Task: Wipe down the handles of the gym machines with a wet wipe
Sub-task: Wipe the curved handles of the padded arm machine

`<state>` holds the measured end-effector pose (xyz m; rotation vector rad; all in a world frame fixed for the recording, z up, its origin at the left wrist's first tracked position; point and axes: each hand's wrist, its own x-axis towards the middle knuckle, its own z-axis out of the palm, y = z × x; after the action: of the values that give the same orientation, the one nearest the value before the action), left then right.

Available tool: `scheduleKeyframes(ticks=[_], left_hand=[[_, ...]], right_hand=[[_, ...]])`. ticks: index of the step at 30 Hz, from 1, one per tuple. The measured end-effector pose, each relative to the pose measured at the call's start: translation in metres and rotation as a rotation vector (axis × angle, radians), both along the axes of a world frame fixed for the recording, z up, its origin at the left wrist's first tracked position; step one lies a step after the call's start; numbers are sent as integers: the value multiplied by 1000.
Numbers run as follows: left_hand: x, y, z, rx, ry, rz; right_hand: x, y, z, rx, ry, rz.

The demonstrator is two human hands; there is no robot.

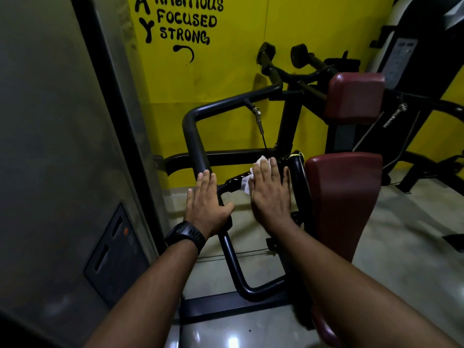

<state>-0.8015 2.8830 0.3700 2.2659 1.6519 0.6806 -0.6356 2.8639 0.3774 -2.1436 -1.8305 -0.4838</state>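
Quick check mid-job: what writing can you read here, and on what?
"AMBITIOUS": black paint on the yellow wall.
"FOCUSED": same wall, next line down.
"STRONG": same wall, lowest line.
"A", "Y": large letters left of those words.
Grey placard on the machine at upper right: too blurred to read.

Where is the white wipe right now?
Head view, near the middle: the crumpled white wet wipe lies under the flat right hand on the glossy black machine handle, just left of the dark red padded seat.
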Motion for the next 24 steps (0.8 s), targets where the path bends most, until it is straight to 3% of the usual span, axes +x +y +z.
scheduleKeyframes(ticks=[14,17,21,24], left_hand=[[-1,1,1,3,30,-10],[-1,1,2,-6,22,-11],[-2,2,0,0,22,-19],[-2,2,-1,5,13,-17]], right_hand=[[-4,13,60,-293,-289,-38],[-7,7,52,-237,-238,-52],[14,16,69,-286,-409,-57],[21,11,60,-216,-445,-83]])
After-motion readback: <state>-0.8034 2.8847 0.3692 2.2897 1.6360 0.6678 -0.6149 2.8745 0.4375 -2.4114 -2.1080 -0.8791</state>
